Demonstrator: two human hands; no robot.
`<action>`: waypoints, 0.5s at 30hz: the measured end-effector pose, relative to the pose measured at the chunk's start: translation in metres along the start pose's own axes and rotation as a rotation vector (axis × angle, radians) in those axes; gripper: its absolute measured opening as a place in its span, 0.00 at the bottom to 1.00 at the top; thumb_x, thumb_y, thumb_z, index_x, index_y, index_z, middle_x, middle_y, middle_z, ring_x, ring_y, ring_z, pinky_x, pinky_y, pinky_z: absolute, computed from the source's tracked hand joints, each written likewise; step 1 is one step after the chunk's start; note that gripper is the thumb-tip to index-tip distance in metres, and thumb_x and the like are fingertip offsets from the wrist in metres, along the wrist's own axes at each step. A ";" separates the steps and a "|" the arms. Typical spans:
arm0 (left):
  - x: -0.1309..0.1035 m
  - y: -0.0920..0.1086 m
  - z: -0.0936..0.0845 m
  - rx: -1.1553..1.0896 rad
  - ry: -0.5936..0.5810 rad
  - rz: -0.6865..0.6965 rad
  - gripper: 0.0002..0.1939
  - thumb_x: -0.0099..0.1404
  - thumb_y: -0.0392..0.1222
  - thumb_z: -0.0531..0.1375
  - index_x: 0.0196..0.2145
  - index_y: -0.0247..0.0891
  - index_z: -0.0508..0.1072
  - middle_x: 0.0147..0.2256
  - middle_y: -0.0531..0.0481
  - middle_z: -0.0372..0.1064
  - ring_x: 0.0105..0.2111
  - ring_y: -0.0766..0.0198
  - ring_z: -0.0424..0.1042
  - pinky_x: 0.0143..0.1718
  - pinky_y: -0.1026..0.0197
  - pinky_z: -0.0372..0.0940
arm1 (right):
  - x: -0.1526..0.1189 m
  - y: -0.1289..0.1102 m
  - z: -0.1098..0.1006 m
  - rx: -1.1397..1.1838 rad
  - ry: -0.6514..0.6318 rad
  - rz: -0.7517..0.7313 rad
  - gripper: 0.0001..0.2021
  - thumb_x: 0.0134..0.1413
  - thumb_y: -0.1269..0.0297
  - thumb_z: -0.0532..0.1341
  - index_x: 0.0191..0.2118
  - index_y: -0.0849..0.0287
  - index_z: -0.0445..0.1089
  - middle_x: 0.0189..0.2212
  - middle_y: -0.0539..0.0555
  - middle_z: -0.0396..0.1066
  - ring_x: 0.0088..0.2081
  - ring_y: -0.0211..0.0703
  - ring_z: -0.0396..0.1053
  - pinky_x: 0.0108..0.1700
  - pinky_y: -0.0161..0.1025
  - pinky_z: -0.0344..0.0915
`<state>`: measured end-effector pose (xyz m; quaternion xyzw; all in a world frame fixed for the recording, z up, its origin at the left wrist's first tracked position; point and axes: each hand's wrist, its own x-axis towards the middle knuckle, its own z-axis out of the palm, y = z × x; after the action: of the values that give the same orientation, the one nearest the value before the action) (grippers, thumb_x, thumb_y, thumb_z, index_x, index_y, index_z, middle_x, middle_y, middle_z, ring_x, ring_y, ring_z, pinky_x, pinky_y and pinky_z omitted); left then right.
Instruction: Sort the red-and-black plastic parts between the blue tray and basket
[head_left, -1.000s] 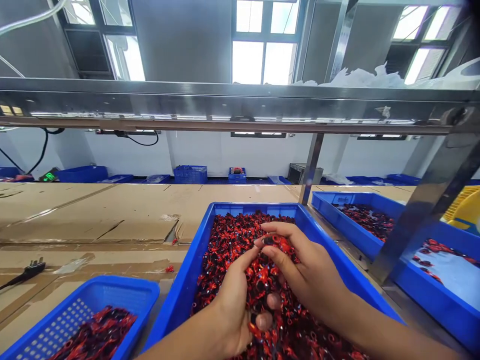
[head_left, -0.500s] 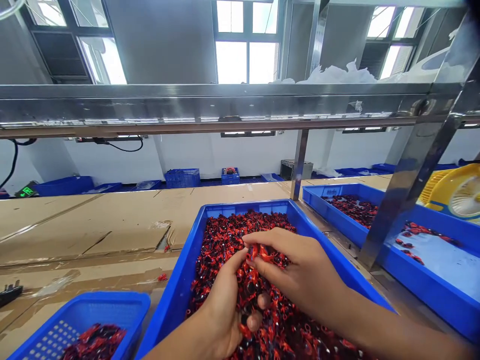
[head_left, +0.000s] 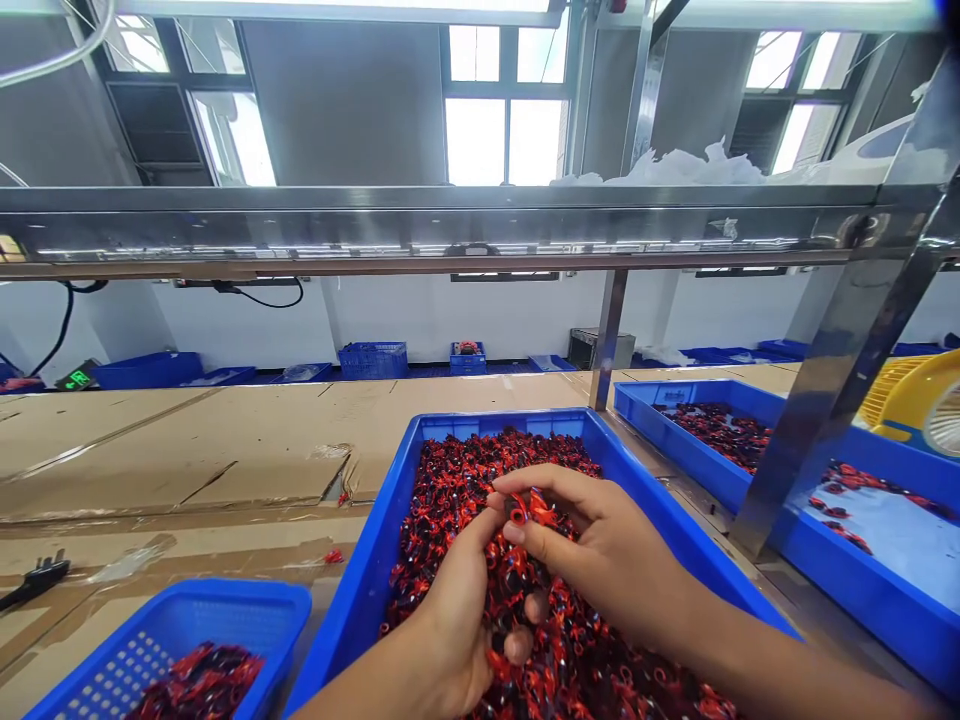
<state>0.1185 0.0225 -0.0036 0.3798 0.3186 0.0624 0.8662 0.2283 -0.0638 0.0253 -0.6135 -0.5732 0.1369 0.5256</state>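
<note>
A deep blue tray (head_left: 361, 560) in front of me is filled with small glossy red-and-black pieces (head_left: 472, 465), some with ring-shaped ends. Over the tray, my left hand (head_left: 454, 600) is cupped, palm up, with curled fingers around a heap of these pieces. My right hand (head_left: 626, 545) comes in from the right, its thumb and fingers closed on a few red-and-black pieces (head_left: 535, 512) just above the left hand's heap. The fingertips of both hands nearly meet. Exactly how many pieces each hand holds is hidden.
A blue perforated basket (head_left: 281, 610) with similar pieces stands at lower left. Right of the tray, a metal post (head_left: 795, 430) rises before another blue tray (head_left: 682, 470). A yellow fan (head_left: 911, 400) is at far right. A black plug (head_left: 45, 575) lies on the cardboard-covered table (head_left: 187, 430).
The view has tilted up slightly and turned a little left. The right thumb and fingers have shifted slightly on their pieces; the left hand stays cupped.
</note>
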 end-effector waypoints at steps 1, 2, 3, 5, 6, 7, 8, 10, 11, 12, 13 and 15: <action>0.000 0.000 0.000 0.000 -0.010 0.001 0.21 0.62 0.60 0.53 0.28 0.38 0.69 0.16 0.51 0.62 0.11 0.73 0.54 0.10 0.74 0.47 | 0.000 0.000 -0.001 -0.018 0.004 -0.027 0.15 0.54 0.71 0.62 0.46 0.45 0.74 0.43 0.46 0.75 0.42 0.40 0.72 0.45 0.40 0.69; 0.000 0.001 0.000 0.004 -0.014 0.007 0.22 0.62 0.60 0.52 0.28 0.38 0.70 0.16 0.51 0.61 0.11 0.73 0.54 0.10 0.74 0.47 | 0.001 0.001 -0.001 -0.040 0.014 -0.073 0.17 0.53 0.74 0.62 0.46 0.46 0.74 0.42 0.47 0.75 0.43 0.40 0.72 0.46 0.39 0.69; 0.000 0.001 0.001 0.010 -0.015 0.011 0.22 0.62 0.60 0.52 0.28 0.37 0.70 0.16 0.52 0.61 0.11 0.73 0.54 0.09 0.74 0.47 | 0.001 0.001 -0.002 -0.063 0.034 -0.147 0.20 0.52 0.77 0.61 0.46 0.46 0.74 0.41 0.47 0.75 0.42 0.40 0.72 0.46 0.39 0.69; 0.000 0.002 0.001 0.026 -0.011 0.024 0.24 0.62 0.61 0.52 0.28 0.35 0.71 0.16 0.52 0.60 0.11 0.73 0.54 0.09 0.74 0.47 | 0.002 0.002 -0.004 -0.120 0.075 -0.329 0.24 0.50 0.82 0.58 0.48 0.49 0.74 0.40 0.49 0.76 0.42 0.40 0.71 0.45 0.40 0.68; 0.000 0.002 0.001 0.028 -0.007 0.032 0.25 0.62 0.61 0.52 0.28 0.35 0.71 0.16 0.52 0.60 0.11 0.73 0.55 0.09 0.74 0.47 | 0.002 0.002 -0.004 -0.153 0.095 -0.416 0.25 0.49 0.83 0.58 0.48 0.49 0.74 0.39 0.49 0.76 0.41 0.40 0.70 0.44 0.40 0.68; 0.000 0.002 0.001 0.026 0.000 0.044 0.25 0.62 0.61 0.53 0.29 0.34 0.72 0.16 0.52 0.61 0.12 0.73 0.56 0.09 0.74 0.48 | 0.002 0.002 -0.004 -0.185 0.114 -0.491 0.25 0.49 0.83 0.57 0.49 0.50 0.74 0.38 0.50 0.76 0.40 0.41 0.70 0.43 0.41 0.68; 0.000 0.002 0.001 0.024 0.006 0.056 0.25 0.62 0.61 0.53 0.29 0.34 0.72 0.16 0.52 0.61 0.12 0.72 0.57 0.09 0.74 0.48 | 0.002 0.002 -0.004 -0.211 0.130 -0.544 0.25 0.49 0.83 0.57 0.49 0.51 0.74 0.37 0.51 0.76 0.39 0.41 0.69 0.42 0.41 0.68; 0.000 0.002 0.001 0.028 0.012 0.069 0.25 0.62 0.61 0.53 0.28 0.35 0.71 0.17 0.52 0.61 0.13 0.71 0.57 0.09 0.73 0.48 | 0.000 0.001 -0.004 -0.225 0.152 -0.567 0.23 0.49 0.82 0.59 0.48 0.52 0.74 0.35 0.51 0.76 0.37 0.42 0.69 0.40 0.42 0.68; 0.000 0.001 0.000 0.034 0.013 0.068 0.25 0.63 0.61 0.52 0.27 0.35 0.71 0.16 0.52 0.60 0.13 0.71 0.57 0.09 0.73 0.48 | -0.001 0.000 -0.003 -0.204 0.153 -0.525 0.22 0.48 0.80 0.61 0.47 0.52 0.75 0.34 0.51 0.76 0.36 0.42 0.70 0.40 0.42 0.68; 0.000 0.001 0.000 0.040 0.011 0.067 0.25 0.63 0.61 0.51 0.26 0.35 0.70 0.16 0.51 0.60 0.13 0.71 0.57 0.09 0.73 0.48 | -0.001 0.000 -0.003 -0.162 0.137 -0.437 0.20 0.48 0.78 0.63 0.46 0.51 0.75 0.33 0.50 0.76 0.35 0.41 0.70 0.39 0.41 0.68; 0.000 0.001 0.001 0.047 0.008 0.067 0.24 0.63 0.61 0.51 0.26 0.36 0.70 0.16 0.51 0.60 0.13 0.71 0.56 0.09 0.73 0.48 | -0.002 0.000 -0.002 -0.093 0.108 -0.315 0.17 0.48 0.75 0.65 0.44 0.51 0.76 0.33 0.50 0.75 0.34 0.40 0.70 0.38 0.40 0.68; 0.000 0.002 0.001 0.054 0.005 0.066 0.24 0.62 0.61 0.52 0.28 0.36 0.71 0.17 0.51 0.61 0.14 0.71 0.56 0.09 0.73 0.48 | -0.001 -0.001 -0.002 0.109 0.033 -0.027 0.11 0.49 0.67 0.67 0.41 0.52 0.75 0.31 0.49 0.74 0.30 0.38 0.69 0.33 0.37 0.68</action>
<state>0.1193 0.0230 -0.0019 0.4132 0.3098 0.0836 0.8522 0.2294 -0.0657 0.0262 -0.5784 -0.5641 0.1508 0.5696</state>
